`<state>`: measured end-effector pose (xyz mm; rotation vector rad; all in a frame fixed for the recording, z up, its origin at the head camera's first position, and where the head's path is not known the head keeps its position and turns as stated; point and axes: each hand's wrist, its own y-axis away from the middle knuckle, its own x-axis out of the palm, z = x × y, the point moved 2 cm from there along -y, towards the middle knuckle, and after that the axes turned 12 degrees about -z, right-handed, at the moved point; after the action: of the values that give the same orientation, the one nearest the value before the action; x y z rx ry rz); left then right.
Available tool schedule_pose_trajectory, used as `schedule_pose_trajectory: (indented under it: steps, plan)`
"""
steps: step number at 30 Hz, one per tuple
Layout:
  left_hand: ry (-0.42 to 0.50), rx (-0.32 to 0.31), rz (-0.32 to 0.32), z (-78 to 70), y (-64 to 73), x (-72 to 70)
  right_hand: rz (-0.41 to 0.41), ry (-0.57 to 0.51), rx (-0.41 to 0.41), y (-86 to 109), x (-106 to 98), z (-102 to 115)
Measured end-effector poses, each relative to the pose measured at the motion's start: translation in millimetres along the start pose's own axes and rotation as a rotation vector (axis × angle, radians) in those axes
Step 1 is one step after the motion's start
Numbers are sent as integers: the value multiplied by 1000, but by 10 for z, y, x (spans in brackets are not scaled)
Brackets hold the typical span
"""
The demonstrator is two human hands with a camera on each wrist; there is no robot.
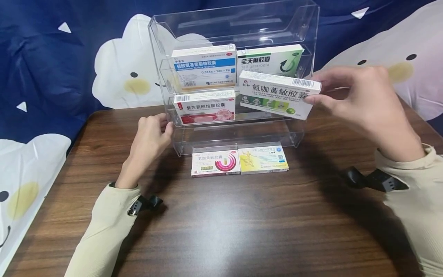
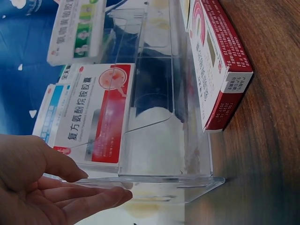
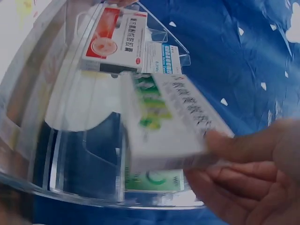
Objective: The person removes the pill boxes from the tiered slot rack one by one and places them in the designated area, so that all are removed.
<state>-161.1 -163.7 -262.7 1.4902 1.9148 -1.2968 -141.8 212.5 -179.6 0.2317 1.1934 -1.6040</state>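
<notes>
My right hand pinches a white and green medicine box by its right end, thumb in front and fingers behind. The box tilts in front of the right side of a clear tiered rack, overlapping a green and white box on the tier behind. At the rack's left side panel, my left hand grips the edge between thumb and fingers. Close to that hand, a red and white box stands on a lower tier. Behind it is a blue and white box.
A pink-ringed white box and a yellow and white box lean side by side at the rack's front foot. Dark wooden table extends toward me. A blue patterned cloth hangs behind.
</notes>
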Motion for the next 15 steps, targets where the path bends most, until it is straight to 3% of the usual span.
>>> schedule_pose_trajectory:
  steps: [4,7,15]
  plan:
    - [8,2,3,-3,-4,22,64,-161,231,65,14,-198]
    - [7,14,0,-8,-2,32,112,-239,344,143,38,-336]
    - [28,33,-3,-8,7,-9,216,-325,408,365,168,-564]
